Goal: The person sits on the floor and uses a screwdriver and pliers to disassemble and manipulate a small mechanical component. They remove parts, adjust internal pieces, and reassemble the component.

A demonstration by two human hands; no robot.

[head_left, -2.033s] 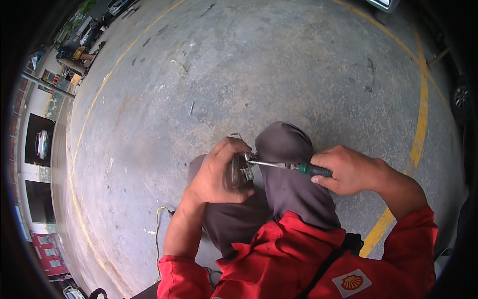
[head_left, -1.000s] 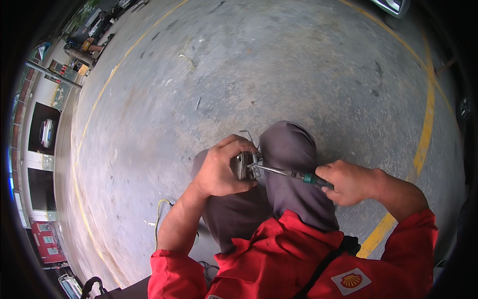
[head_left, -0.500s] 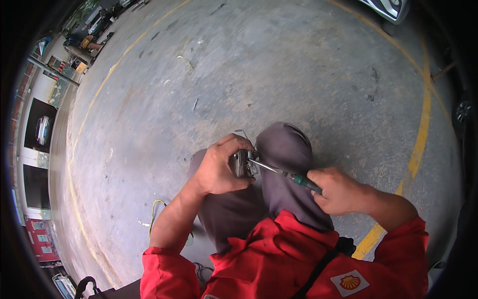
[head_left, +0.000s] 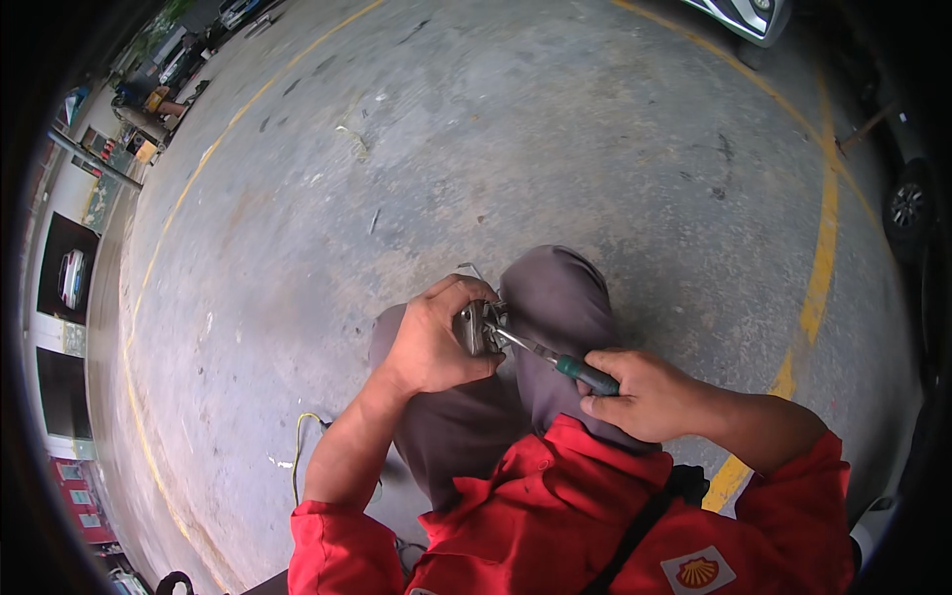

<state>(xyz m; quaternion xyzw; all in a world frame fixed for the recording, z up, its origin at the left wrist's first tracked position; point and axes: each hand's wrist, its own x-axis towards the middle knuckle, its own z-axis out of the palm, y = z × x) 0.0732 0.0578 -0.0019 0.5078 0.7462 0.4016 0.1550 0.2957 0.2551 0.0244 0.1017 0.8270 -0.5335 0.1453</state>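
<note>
My left hand [head_left: 434, 337] is wrapped round a small grey metal part [head_left: 477, 330] with an uneven, mechanical shape, held above my knees. From its far side a thin bent metal rod [head_left: 472, 268] sticks out. My right hand [head_left: 643, 394] is closed on the green and dark handle of a screwdriver [head_left: 585, 375]. Its metal shaft points left, and the tip meets the right side of the metal part. The exact contact point is too small to make out. Fingers and palm hide much of the part's left side.
Below my hands are my legs in grey trousers [head_left: 446, 436]. A yellow cable [head_left: 298, 446] lies on the concrete floor [head_left: 297, 248] beside my left forearm. Yellow lines [head_left: 815, 297] cross the floor. Parked cars stand at the far right, one with a visible wheel [head_left: 906, 204].
My right hand has moved slightly left, with more of the screwdriver handle showing in front of it. The tip stays at the metal part. My left hand keeps its hold; the whole view has shifted slightly.
</note>
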